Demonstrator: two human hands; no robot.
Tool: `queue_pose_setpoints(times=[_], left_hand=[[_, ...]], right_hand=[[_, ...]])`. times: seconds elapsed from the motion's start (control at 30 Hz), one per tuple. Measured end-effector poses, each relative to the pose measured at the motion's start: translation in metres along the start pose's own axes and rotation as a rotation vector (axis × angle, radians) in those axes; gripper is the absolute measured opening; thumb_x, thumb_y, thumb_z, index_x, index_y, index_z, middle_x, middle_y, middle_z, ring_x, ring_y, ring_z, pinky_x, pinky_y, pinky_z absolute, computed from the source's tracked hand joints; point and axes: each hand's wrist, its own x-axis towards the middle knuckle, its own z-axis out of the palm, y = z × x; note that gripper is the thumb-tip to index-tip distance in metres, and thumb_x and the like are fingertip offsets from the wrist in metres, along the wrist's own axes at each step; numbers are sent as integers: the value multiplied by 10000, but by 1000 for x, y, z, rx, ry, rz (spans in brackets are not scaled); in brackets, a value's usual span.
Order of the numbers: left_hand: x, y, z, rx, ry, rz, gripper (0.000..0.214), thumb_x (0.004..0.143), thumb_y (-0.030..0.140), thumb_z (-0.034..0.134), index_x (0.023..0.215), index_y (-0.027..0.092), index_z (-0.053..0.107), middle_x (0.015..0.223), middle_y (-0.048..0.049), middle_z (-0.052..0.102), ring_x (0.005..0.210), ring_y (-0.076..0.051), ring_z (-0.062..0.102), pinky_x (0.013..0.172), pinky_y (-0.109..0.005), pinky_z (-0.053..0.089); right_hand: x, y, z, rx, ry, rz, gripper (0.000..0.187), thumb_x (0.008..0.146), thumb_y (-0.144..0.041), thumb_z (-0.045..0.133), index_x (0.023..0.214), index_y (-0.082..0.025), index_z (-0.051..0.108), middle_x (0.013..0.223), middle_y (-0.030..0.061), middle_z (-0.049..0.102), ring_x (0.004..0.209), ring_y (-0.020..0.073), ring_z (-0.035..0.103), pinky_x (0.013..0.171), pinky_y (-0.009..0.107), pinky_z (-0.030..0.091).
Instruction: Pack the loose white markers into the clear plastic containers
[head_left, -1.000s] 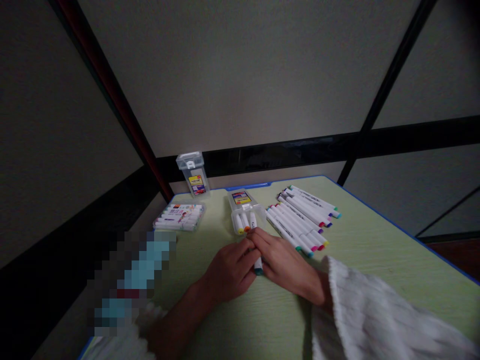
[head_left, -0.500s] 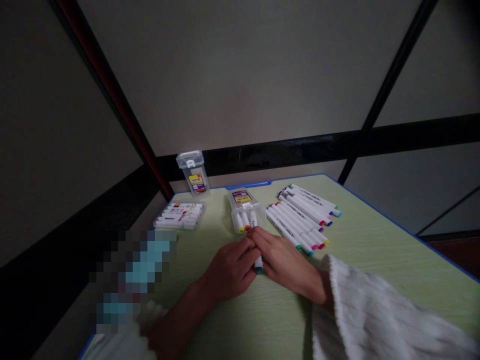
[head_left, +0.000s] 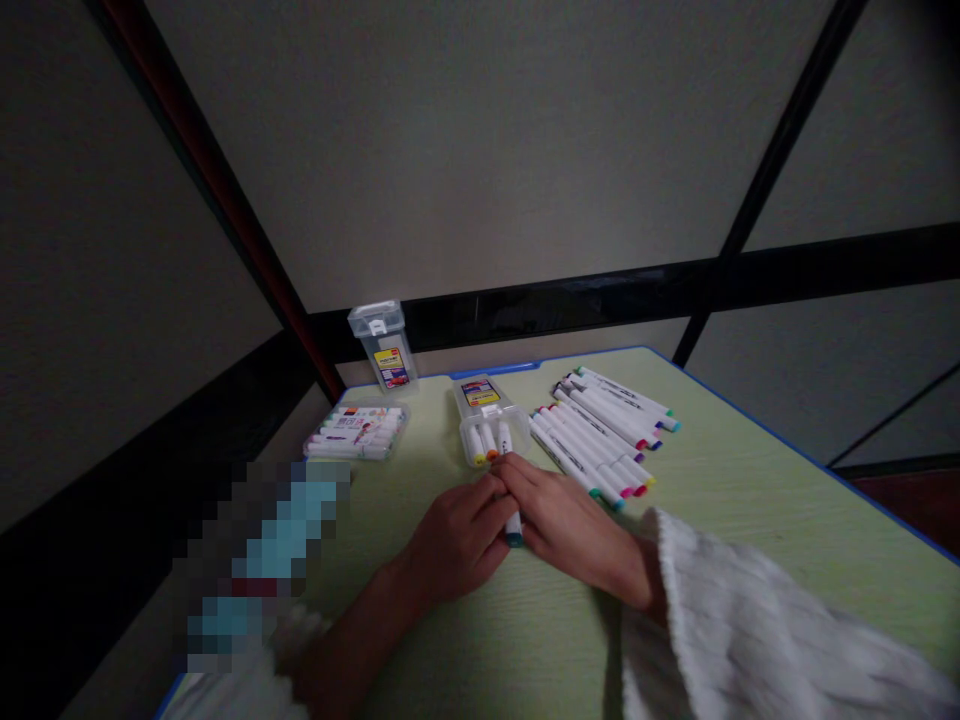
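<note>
My left hand (head_left: pixel 457 535) and my right hand (head_left: pixel 574 525) meet at the middle of the green desk (head_left: pixel 750 500), both pinched on a white marker with a teal cap (head_left: pixel 514 528). The marker's far end points into the mouth of a clear plastic marker case (head_left: pixel 487 425) lying flat, which holds a few markers with yellow and orange caps. Both wrists wear white knitted sleeves.
A row of several loose white markers (head_left: pixel 600 435) with coloured caps lies to the right of the case. A closed flat pack of markers (head_left: pixel 356 433) lies at the left, and an upright clear case (head_left: pixel 382 345) stands behind it. Walls close in behind and left.
The hands have edged the teal-capped marker slightly towards the open case; everything else on the desk stays put.
</note>
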Motion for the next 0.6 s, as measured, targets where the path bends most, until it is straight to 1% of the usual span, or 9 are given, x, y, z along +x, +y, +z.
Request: queue_pose_setpoints(times=[0.23,0.6], left_hand=[[-1,-1,1,-12,-19,-21,182,764,115,377,881,150,511,808,-61,545,758,-165,531,651,-266,484],[-1,0,0,-3,-32,-29,183,760,114,370,864,150,516,808,-63,549,767,-167,536,654,-271,487]], right_hand=[[0,-1,-3,7,-19,12,375,647,-13,400,985,-173,397,1008,61,487,924,196,509,782,316,431],[1,0,-2,11,-8,2,382,650,-14,393,1003,-160,401,1018,69,487,926,198,507,794,325,432]])
